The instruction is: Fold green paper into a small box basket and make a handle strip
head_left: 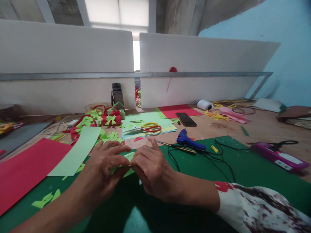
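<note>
Between my two hands is a small piece of light green paper (129, 156), partly hidden by the fingers. My left hand (107, 165) pinches its left side between thumb and fingers. On its right side my right hand (152, 166) closes over the paper, thumb raised. A pale green sheet (77, 152) lies left of my left hand, overlapping a large red sheet (31, 168). Green paper cutouts (110, 137) lie just beyond my left hand. Scissors (144, 128) with yellow and red handles rest on stacked paper beyond the hands.
A blue glue gun (188, 139) and its black cord lie on the green mat (257, 174). A purple power strip (279, 157) sits at right. Farther back are a phone (186, 119), a bottle (117, 96), a white thread spool (204, 105) and red-green paper pieces (111, 116).
</note>
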{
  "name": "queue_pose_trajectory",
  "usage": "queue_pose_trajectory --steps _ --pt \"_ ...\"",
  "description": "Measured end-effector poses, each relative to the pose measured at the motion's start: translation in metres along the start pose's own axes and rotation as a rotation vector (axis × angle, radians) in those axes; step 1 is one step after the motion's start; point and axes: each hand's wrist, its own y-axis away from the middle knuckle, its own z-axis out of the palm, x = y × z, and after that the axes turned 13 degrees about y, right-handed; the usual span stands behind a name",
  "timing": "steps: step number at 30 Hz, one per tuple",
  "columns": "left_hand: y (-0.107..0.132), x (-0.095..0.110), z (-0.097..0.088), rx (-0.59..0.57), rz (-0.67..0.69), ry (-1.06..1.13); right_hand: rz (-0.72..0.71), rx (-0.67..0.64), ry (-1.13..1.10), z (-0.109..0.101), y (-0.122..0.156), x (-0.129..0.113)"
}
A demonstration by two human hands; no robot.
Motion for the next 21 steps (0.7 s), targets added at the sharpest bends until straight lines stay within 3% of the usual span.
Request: queue_pose_trajectory --steps 9,16,21 --pt "0.001 0.002 -0.001 0.036 0.037 0.054 0.008 -0.014 -0.054 0.004 0.004 0.003" --pt "-0.004 0.004 -0.009 -0.016 0.006 -0.034 0.043 -0.033 -0.167 0.008 0.002 0.009" --pt "0.003 0.011 -0.019 0.178 0.042 -0.180 0.225 -0.044 -0.253 0.011 -0.001 0.013"
